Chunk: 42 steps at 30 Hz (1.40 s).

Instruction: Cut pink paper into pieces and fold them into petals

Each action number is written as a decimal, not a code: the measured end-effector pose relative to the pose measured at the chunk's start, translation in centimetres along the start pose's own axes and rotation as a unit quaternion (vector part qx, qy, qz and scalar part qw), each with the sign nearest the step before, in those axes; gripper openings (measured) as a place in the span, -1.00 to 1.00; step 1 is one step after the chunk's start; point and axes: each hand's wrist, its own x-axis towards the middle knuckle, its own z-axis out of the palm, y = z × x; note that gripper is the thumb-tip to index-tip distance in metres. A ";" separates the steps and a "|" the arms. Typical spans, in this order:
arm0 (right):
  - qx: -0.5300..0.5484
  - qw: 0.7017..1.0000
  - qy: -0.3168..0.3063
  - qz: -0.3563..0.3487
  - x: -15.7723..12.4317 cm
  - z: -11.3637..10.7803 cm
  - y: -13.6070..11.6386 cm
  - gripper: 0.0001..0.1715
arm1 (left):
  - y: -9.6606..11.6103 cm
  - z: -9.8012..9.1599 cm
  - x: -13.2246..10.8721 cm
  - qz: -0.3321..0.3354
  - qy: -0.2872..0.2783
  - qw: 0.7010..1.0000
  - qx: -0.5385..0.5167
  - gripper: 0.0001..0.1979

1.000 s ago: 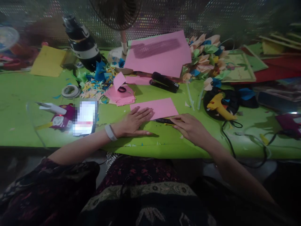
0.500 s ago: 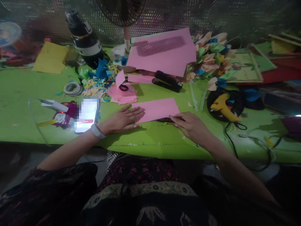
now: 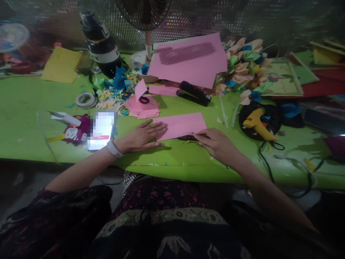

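Note:
A folded or cut strip of pink paper (image 3: 184, 124) lies on the green table in front of me. My left hand (image 3: 142, 137) is flat with fingers extended, pressing on the strip's left end. At the lower right corner, my right hand (image 3: 215, 142) has its fingers pinched together on the paper's edge. A dark object (image 3: 188, 137) sticks out from under the lower edge, mostly hidden, with a thin yellow piece beside it. Above the strip are a black stapler (image 3: 194, 93) and a pile of pink paper pieces (image 3: 144, 107) with black-handled scissors (image 3: 143, 100) on it.
A lit phone (image 3: 101, 131) and a purple power strip (image 3: 77, 131) are at left, near a tape roll (image 3: 86, 100). A yellow glue gun (image 3: 258, 124) rests at right, its cord trailing forward. Behind stand a bottle (image 3: 104, 50), pink sheets (image 3: 188, 61) and paper flowers (image 3: 245, 64).
The whole view has shifted slightly. Both hands and the pink strip stay in nearly the same places.

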 end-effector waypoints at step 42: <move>0.061 0.998 0.015 -0.022 0.2 -2.7 -1.1 -0.55 | 0.3 -0.7 0.1 -0.004 -0.005 0.999 -0.035 -0.25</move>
